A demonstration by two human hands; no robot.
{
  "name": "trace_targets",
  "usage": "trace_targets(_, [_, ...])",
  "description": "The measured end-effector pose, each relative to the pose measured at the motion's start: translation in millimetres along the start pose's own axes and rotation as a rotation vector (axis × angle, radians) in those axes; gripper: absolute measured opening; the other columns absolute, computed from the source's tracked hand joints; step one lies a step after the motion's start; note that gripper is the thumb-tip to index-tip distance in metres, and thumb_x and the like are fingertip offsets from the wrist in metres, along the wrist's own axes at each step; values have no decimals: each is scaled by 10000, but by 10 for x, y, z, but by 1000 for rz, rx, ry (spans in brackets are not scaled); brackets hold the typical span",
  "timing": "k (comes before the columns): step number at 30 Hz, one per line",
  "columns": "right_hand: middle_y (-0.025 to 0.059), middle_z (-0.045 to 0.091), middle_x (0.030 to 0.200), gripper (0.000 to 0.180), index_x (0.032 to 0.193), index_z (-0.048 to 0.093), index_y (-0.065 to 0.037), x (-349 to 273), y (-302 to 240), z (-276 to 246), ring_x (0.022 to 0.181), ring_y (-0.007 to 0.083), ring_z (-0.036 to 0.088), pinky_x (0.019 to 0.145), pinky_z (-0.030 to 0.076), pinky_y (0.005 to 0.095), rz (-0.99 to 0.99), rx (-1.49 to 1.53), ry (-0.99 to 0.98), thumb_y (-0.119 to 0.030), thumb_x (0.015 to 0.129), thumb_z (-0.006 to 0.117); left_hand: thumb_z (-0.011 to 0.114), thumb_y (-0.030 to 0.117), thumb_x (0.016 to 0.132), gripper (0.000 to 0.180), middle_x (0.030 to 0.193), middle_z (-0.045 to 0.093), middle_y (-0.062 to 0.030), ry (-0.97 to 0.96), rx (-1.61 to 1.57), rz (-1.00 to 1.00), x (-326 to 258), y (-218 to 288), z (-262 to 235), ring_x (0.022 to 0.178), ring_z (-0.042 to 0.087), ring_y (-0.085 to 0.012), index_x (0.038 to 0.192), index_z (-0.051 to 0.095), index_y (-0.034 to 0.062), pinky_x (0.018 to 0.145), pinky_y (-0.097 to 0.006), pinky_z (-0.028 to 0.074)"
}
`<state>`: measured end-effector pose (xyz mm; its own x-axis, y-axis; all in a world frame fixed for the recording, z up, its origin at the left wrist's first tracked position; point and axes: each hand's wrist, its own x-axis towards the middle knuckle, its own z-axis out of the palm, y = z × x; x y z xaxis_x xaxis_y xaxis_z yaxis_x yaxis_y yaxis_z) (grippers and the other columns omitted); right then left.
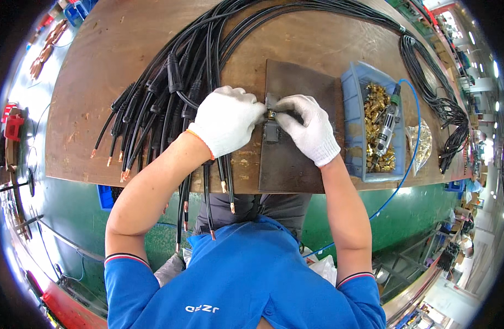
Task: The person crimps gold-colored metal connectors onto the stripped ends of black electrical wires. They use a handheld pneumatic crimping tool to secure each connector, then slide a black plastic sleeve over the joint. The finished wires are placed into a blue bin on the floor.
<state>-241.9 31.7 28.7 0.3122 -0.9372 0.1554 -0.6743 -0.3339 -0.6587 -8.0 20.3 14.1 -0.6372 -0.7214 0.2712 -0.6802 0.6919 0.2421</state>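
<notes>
Both hands wear white gloves and meet over a small metal fixture (272,131) on a dark steel plate (296,164). My left hand (225,120) grips a black cable and pushes its end toward the fixture. My right hand (308,127) pinches a small brass fitting (271,114) between the fingertips, right against the left hand's fingers. A thick bundle of black cables (158,104) with bare copper ends lies under and left of my left hand, several ends hanging over the front edge of the table.
A blue bin (353,120) of brass fittings stands right of the plate, with a pneumatic tool (388,123) on a blue hose lying in it. A clear bag of fittings (422,143) is beside it. More black cable (433,93) coils at far right. The brown wooden table (82,126) ends near my torso.
</notes>
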Motion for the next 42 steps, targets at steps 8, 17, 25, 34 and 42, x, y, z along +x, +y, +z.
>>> trace_targets(8, [87,795,1043,174,1029,790,-113,47,-10,73,1070,332,712,971,557,450,38,-61,39,-216,889,786,728,180,883,130,873,709,-97,-12,-3,-8,1,15,-35,898,696,-322,983,751,100,828,-451,544])
trace_targets(17, [79,794,1020,157,1014,791,-121,52,8,84,1049,328,712,957,557,449,19,-36,55,-198,878,795,730,177,889,146,878,714,-92,20,20,-28,-14,13,18,914,691,-322,1005,761,95,842,-455,547])
trace_targets(25, [100,790,1039,162,1028,791,-113,53,3,67,1036,336,718,944,564,449,31,-77,34,-222,910,769,729,182,901,171,900,722,-104,8,19,-16,17,19,24,934,692,-330,1039,769,91,855,-462,545])
trace_targets(34, [188,771,1199,487,1318,732,-74,-593,729,-1436,1149,361,719,1050,534,454,290,-656,580,-409,967,773,734,203,926,151,897,729,-102,26,-11,-20,7,6,41,935,698,-329,1019,784,95,856,-454,546])
trace_targets(42, [241,766,1147,777,1563,485,-92,-632,1257,-1489,985,344,774,896,586,454,617,-620,448,-379,900,772,725,213,935,151,893,728,-102,62,-7,13,4,-25,67,930,697,-332,1018,786,103,858,-460,545])
